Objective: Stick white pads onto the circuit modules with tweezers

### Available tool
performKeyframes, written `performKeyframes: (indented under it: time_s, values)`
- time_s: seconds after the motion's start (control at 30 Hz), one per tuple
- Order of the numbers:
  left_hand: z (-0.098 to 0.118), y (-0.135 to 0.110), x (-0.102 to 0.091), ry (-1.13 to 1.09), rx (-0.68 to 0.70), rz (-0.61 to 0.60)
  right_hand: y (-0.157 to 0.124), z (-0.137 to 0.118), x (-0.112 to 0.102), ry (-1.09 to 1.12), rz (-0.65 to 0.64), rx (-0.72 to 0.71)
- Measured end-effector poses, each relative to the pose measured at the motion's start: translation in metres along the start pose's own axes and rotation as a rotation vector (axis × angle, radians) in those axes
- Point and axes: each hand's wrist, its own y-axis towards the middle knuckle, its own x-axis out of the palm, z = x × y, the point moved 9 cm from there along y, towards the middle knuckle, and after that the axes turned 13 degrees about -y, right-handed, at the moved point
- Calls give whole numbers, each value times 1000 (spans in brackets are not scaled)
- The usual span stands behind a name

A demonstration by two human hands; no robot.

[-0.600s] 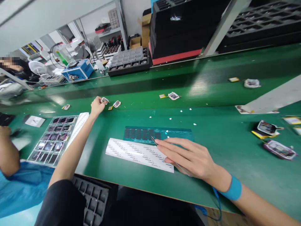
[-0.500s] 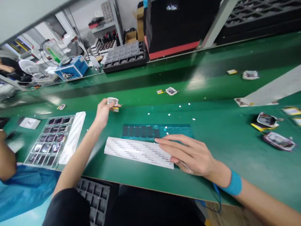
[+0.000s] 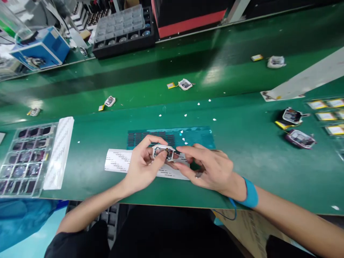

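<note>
My left hand point(image 3: 143, 166) pinches a white watch case point(image 3: 160, 152) by its rim, the thumb lying across the electronics inside it. Just to its right is my right hand point(image 3: 212, 168), index finger and thumb close together at a small dark piece by the case's edge; I cannot tell whether they grip it. A thin metal tool point(image 3: 198, 175) shows beneath the curled fingers of that hand. Below both hands lie a printed white backing sheet point(image 3: 118, 161) and a teal sheet point(image 3: 197, 133) carrying rows of dark strips, partly covered by the fingers.
A clear compartment tray point(image 3: 25, 154) stands left, with a white paper strip point(image 3: 58, 157) beside it. White cases with yellow packs lie on the rear strip, one at centre point(image 3: 185, 84). A purple case point(image 3: 299, 138) and battery packs point(image 3: 326, 116) sit right, near a white post point(image 3: 309, 73).
My left hand has come back from the rear strip to the middle, holding the case. A white case now lies near where it reached. My right hand has lifted towards it; the view has turned.
</note>
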Motion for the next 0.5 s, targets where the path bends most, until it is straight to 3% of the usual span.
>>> performKeyframes:
  time_s: [0.27,0.5]
  values:
    - [-2,-10,7,149,96,3,-3,-5,3,-61,-50,-53]
    - [-2,-7,5,338,93,11,-5,-7,11,-28,-98,-80]
